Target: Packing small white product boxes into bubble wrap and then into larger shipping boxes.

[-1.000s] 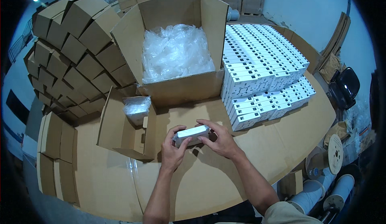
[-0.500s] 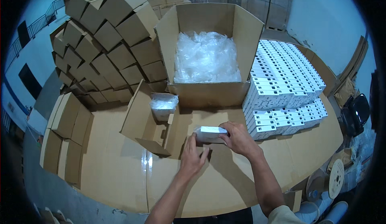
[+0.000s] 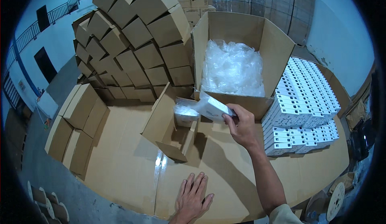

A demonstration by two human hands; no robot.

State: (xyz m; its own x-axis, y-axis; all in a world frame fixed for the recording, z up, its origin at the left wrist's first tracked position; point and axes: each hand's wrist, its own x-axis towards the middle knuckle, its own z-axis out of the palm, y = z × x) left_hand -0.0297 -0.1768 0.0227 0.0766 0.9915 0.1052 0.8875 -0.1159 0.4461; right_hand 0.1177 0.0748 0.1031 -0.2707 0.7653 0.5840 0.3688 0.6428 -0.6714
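Observation:
My right hand [image 3: 242, 126] grips one end of a small white box [image 3: 215, 109], holding it tilted above the table. Clear plastic wrap covers the box's far left end. Just left of it stands an open brown carton [image 3: 159, 118], and inside this sits a plastic-wrapped packet [image 3: 185, 110]. My left hand [image 3: 194, 198] lies flat on the cardboard-covered table near its front edge, fingers stretched out, holding nothing.
Behind the small carton, a large open box [image 3: 277, 51] holds a heap of clear plastic bags [image 3: 232, 69]. Stacked white boxes [image 3: 305, 99] stand at right. Brown cartons [image 3: 128, 35] pile up at back left; several more [image 3: 80, 123] line the left edge.
My right hand has lifted the white box off the table, up towards the open carton. My left hand has let go of it and dropped back to the near edge. The view has shifted left.

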